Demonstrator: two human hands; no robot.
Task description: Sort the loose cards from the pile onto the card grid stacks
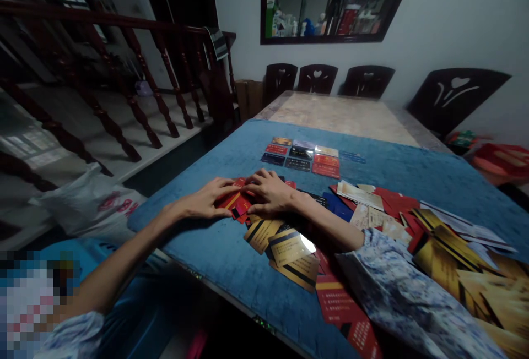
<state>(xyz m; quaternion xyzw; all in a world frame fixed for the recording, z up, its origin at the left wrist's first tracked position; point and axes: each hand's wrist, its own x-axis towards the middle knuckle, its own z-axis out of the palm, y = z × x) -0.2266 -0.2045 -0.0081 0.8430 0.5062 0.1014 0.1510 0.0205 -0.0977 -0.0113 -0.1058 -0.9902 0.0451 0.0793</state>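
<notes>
My left hand (211, 199) rests at the left side of a small heap of red cards (231, 199), its fingers stretched out and its thumb apart. Over the same heap lies my right hand (270, 192), fingers spread and slightly bent, covering part of the cards. A small pink-and-black piece (240, 208) shows between the two hands. Just below my right hand, several gold cards (289, 246) with dark stripes overlap one another. Farther back, several cards (299, 152) in red, black, gold and silver are laid out in rows.
A blue cloth (198, 243) covers the near part of the table. To the right spread loose gold cards (446, 260), red cards (397, 202) and paper slips (359, 194). Red cards (339, 298) lie under my right forearm. A white plastic bag (91, 199) stands left, beside a blue stool (136, 276).
</notes>
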